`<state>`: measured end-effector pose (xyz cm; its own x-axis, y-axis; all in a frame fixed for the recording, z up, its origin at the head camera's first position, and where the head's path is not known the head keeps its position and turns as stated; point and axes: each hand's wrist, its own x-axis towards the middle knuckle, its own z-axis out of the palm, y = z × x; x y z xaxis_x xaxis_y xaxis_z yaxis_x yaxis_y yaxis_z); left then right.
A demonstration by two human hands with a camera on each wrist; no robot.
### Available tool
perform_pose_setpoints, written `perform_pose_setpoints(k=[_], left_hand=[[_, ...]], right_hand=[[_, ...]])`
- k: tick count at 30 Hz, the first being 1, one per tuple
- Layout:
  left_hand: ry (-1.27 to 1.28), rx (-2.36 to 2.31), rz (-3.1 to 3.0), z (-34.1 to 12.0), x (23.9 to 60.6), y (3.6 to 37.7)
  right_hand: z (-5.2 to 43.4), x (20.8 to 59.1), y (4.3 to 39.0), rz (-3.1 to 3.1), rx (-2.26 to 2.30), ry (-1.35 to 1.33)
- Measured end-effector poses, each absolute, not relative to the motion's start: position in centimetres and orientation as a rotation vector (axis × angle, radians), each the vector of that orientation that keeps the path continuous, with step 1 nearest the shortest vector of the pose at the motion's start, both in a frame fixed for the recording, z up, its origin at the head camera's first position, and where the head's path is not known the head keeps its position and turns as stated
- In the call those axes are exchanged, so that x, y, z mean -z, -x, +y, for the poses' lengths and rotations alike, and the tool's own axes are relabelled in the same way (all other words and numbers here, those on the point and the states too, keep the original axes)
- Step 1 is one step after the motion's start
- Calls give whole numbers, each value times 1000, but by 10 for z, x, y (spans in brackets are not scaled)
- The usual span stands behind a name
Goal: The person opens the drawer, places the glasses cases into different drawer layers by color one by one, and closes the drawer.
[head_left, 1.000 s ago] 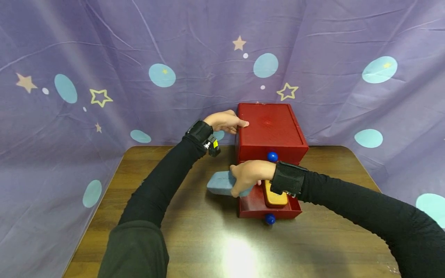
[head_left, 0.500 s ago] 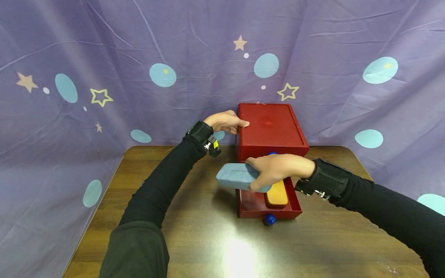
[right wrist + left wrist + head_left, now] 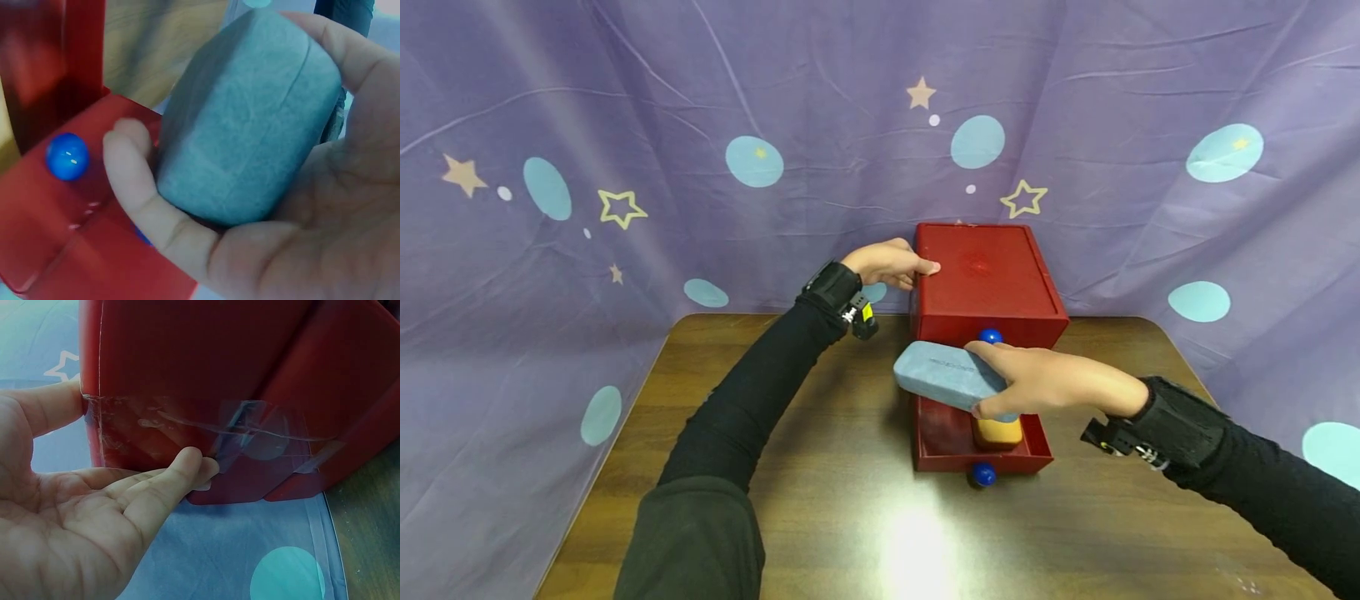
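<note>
A red two-drawer chest (image 3: 981,271) stands at the back of the wooden table (image 3: 820,500). Its lower drawer (image 3: 977,454) is pulled out and holds an orange case (image 3: 997,432). My right hand (image 3: 1037,379) grips a grey-blue glasses case (image 3: 943,375) above the drawer's left part; in the right wrist view fingers and thumb wrap the case (image 3: 250,119). My left hand (image 3: 891,262) holds the chest's top left edge, thumb on top. In the left wrist view its straight fingers (image 3: 162,484) lie against the taped red side (image 3: 206,381).
A purple cloth with stars and pale blue dots (image 3: 700,150) hangs behind and beside the table. Blue knobs sit on the upper drawer (image 3: 990,336) and the lower drawer (image 3: 982,474). Bare tabletop lies left of and in front of the chest.
My right hand has carried the grey-blue case rightward and a little up, from left of the drawer to above it. The left hand has stayed on the chest.
</note>
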<state>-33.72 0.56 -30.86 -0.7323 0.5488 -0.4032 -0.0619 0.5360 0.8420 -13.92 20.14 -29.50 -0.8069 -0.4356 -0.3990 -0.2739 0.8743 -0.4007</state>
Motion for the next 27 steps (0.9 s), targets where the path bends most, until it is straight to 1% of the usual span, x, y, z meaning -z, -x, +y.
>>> perform_pose_setpoints(k=[12, 27], left_hand=[[-395, -1192, 2124, 8, 309, 338], [-410, -1224, 2091, 5, 310, 337]], right_hand=[[234, 315, 124, 2437, 791, 515], [254, 339, 123, 2302, 884, 431]])
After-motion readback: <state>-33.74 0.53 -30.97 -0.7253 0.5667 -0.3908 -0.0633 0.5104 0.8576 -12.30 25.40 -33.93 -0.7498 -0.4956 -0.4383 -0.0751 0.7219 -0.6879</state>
